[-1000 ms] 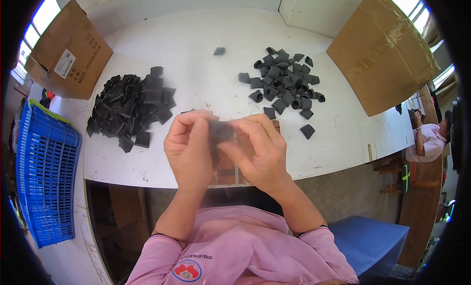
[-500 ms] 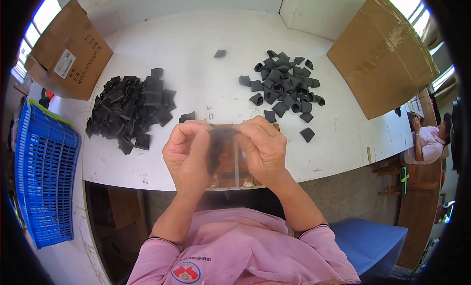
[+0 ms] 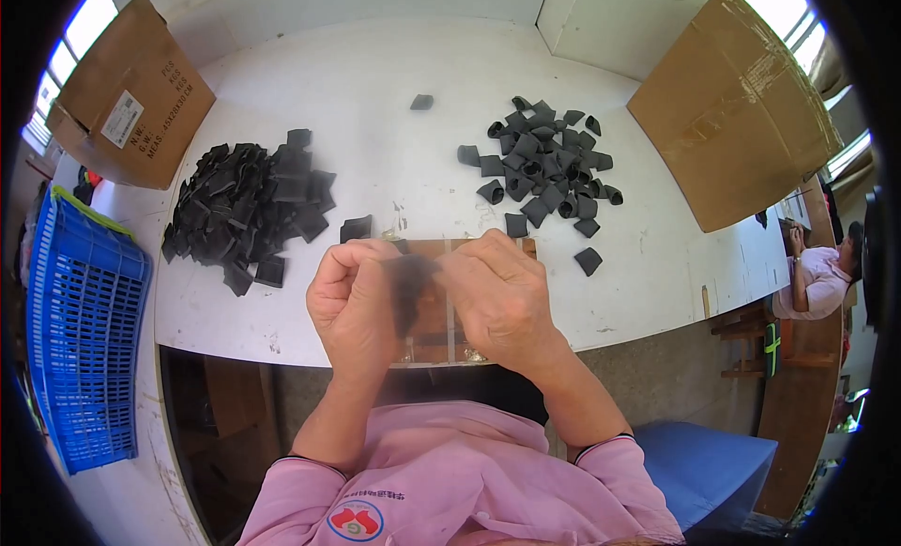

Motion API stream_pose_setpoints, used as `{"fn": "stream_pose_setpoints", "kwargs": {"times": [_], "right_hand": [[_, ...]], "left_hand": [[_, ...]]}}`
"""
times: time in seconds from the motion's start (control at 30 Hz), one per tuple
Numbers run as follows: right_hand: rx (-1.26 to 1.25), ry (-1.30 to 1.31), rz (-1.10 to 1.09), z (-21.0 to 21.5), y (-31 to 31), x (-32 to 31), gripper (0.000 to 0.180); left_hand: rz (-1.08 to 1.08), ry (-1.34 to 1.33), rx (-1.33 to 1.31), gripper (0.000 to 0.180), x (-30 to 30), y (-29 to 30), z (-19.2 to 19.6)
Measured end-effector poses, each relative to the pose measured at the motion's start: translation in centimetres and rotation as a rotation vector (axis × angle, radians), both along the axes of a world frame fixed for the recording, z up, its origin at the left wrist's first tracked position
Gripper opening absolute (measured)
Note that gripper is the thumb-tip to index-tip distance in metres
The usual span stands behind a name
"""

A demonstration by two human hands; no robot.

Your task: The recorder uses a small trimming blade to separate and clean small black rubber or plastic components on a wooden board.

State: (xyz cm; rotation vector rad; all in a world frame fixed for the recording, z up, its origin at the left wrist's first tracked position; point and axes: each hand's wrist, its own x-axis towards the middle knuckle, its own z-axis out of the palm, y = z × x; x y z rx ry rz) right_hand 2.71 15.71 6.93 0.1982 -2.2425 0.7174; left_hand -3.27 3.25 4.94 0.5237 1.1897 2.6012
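Between my hands, above the table's front edge, is a black fabric piece (image 3: 405, 297), blurred by motion. My left hand (image 3: 349, 297) is closed on its left side, thumb and curled fingers pinching it. My right hand (image 3: 502, 297) is closed too, its blurred fingertips at the piece's upper right edge. Under them lies a brown board (image 3: 460, 307) with strips of clear tape. One loose black piece (image 3: 356, 229) lies just beyond my left hand. To the left spreads a heap of flat black pieces (image 3: 239, 203); to the right, a pile of opened, tube-like black pieces (image 3: 540, 161).
Cardboard boxes stand at the left (image 3: 131, 95) and right (image 3: 732, 114) of the white table (image 3: 375, 152). A blue plastic basket (image 3: 89, 330) is at far left. A single black piece (image 3: 421, 102) lies toward the back. Another person (image 3: 821, 278) sits at far right.
My right hand has shifted slightly right and turned, its knuckles now more toward me. My left hand stays nearly in place with the black fabric piece.
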Motion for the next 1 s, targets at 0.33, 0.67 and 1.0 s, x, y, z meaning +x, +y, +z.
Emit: {"fn": "stream_pose_setpoints", "kwargs": {"times": [0.33,0.67,1.0], "right_hand": [[-0.035,0.042,-0.008,-1.0,0.3,0.3,0.014],[-0.056,-0.083,-0.085,-0.1,-0.3,0.0,0.010],[-0.887,-0.147,0.099,2.0,0.7,1.9,0.015]], "left_hand": [[0.002,0.155,-0.130,0.009,1.0,-0.2,0.6],[0.119,0.580,-0.703,0.006,-1.4,0.2,1.2],[0.316,0.443,-0.636,0.011,2.1,-0.6,-1.8]]}}
